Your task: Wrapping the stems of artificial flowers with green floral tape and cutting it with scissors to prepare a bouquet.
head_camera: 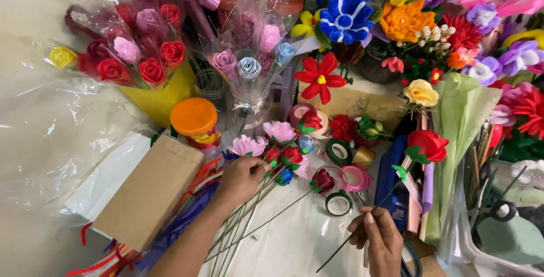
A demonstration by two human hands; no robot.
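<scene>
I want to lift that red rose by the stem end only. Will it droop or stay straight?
The red rose probably stays fairly straight: its thin stem runs unbent from the right hand to the bloom. Likely light, though top-heavy, so it may wobble or twist between fingertips.

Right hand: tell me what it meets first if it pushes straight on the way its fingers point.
The right hand points up the table. First in line is probably the tape roll, with the pink ribbon roll beyond; depth is unclear, and it already holds the red rose's stem.
</scene>
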